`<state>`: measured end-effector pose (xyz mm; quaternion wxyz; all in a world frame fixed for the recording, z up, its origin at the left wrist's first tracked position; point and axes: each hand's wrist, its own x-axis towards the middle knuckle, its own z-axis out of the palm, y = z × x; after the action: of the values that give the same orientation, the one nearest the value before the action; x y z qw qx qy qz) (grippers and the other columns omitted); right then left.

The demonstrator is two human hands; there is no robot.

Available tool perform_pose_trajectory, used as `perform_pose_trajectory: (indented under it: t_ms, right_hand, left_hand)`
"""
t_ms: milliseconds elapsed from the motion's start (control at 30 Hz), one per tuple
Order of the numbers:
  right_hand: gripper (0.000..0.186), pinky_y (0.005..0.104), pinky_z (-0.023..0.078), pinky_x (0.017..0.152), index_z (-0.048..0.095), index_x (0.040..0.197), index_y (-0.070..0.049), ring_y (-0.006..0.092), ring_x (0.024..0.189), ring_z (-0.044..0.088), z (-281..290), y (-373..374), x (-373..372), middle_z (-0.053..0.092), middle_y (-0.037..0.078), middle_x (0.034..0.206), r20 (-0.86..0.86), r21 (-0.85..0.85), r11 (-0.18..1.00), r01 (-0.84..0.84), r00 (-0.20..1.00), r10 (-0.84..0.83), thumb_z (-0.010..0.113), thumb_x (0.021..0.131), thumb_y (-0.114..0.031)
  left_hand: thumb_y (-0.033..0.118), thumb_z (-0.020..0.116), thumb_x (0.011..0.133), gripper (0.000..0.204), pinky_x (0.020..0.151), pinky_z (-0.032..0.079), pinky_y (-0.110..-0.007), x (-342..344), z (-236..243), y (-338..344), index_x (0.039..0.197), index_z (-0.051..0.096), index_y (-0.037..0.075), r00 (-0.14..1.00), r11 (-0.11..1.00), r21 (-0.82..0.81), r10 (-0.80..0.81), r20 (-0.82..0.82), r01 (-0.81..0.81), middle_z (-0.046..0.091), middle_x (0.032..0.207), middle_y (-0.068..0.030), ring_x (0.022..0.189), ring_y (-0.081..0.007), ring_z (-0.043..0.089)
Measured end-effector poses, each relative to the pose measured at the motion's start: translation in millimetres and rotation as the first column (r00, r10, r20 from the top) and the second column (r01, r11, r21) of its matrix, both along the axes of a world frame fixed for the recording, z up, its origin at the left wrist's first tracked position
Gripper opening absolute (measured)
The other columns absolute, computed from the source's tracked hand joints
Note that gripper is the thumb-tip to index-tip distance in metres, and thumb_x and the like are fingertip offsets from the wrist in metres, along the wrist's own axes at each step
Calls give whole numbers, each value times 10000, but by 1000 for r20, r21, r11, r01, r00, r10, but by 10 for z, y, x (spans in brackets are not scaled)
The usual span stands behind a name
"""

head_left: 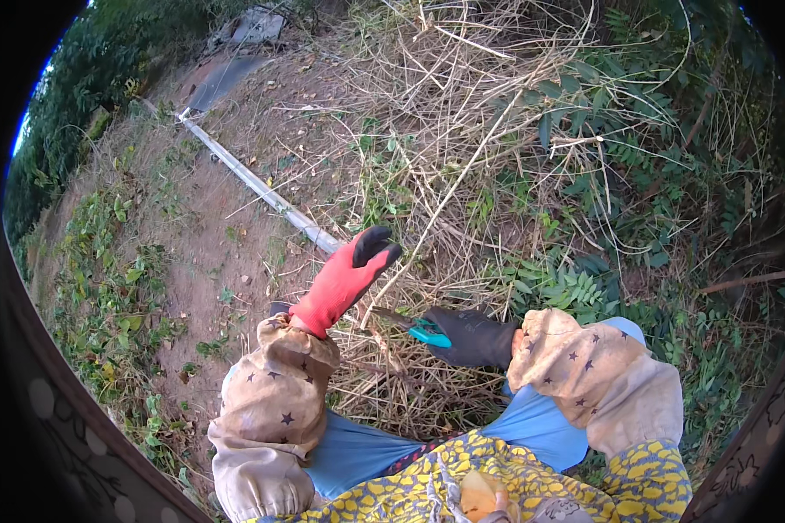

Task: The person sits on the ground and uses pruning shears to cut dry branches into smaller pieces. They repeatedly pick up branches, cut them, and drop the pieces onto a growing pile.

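My left hand (351,268), in a red glove with dark fingertips, hovers beside a long pale dry stalk (436,209), fingers curved but apart and apparently holding nothing. My right hand (471,338), in a dark glove, grips pruning shears (423,329) with teal handles, lower and to the right. The shears' metal blades point left at the lower part of the stalk, among dry cut stems (392,383); whether they touch it, I cannot tell.
A long pale pipe (253,181) runs down the bare dirt slope on the left toward my left hand. Tangled dry brush (462,105) and green leafy plants (567,288) fill the right. A dark flat sheet (227,83) lies upslope. Low weeds (105,288) grow at left.
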<state>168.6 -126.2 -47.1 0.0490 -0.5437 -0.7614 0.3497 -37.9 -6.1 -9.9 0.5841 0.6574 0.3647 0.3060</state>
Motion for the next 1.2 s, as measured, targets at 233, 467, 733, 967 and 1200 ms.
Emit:
perform_pose_trajectory:
  t_ms: [233, 467, 733, 967, 1200]
  right_hand:
    - [474, 494, 511, 781, 488, 1138, -23, 385, 875, 669, -75, -46, -70, 668, 188, 923, 105, 67, 992, -110, 989, 102, 684, 793, -281]
    - [524, 464, 494, 824, 458, 1250, -63, 378, 913, 660, -317, 30, 193, 651, 209, 1027, 22, -130, 972, 197, 980, -196, 654, 874, -370]
    - [522, 370, 476, 852, 429, 1310, 3, 208, 944, 582, -31, 292, 354, 593, 139, 1034, -460, -47, 916, 398, 806, -373, 631, 951, -317]
    - [536, 397, 491, 826, 437, 1302, -25, 260, 912, 625, 95, 287, 300, 623, 166, 1007, -362, -78, 928, 363, 857, -366, 639, 930, -354]
    - [466, 490, 498, 800, 487, 1175, -47, 408, 923, 642, -145, 68, 145, 647, 217, 995, -36, 179, 983, 29, 999, -23, 675, 839, -309]
  left_hand:
    - [237, 573, 998, 357, 769, 510, -253, 286, -277, -41, 1282, 592, 21, 986, 969, -188, -145, 78, 158, 663, 905, -6, 805, -86, 623]
    - [324, 581, 992, 373, 663, 513, -252, -34, -292, 136, 1215, 629, 29, 998, 987, -158, 1, 71, 10, 642, 760, -16, 689, -101, 627]
    - [385, 535, 1007, 408, 671, 519, -261, -85, -262, -132, 1217, 626, 47, 986, 966, -228, -146, -85, 123, 676, 766, -41, 701, -113, 652]
    - [312, 525, 1020, 359, 700, 525, -263, -205, -299, -153, 1220, 624, 31, 915, 903, -299, -367, -168, 308, 701, 848, -43, 766, -116, 659]
    - [292, 539, 1015, 473, 985, 480, -322, -206, -64, 104, 1360, 489, -28, 989, 997, -37, -55, 139, 61, 648, 1182, -103, 1102, -175, 615]
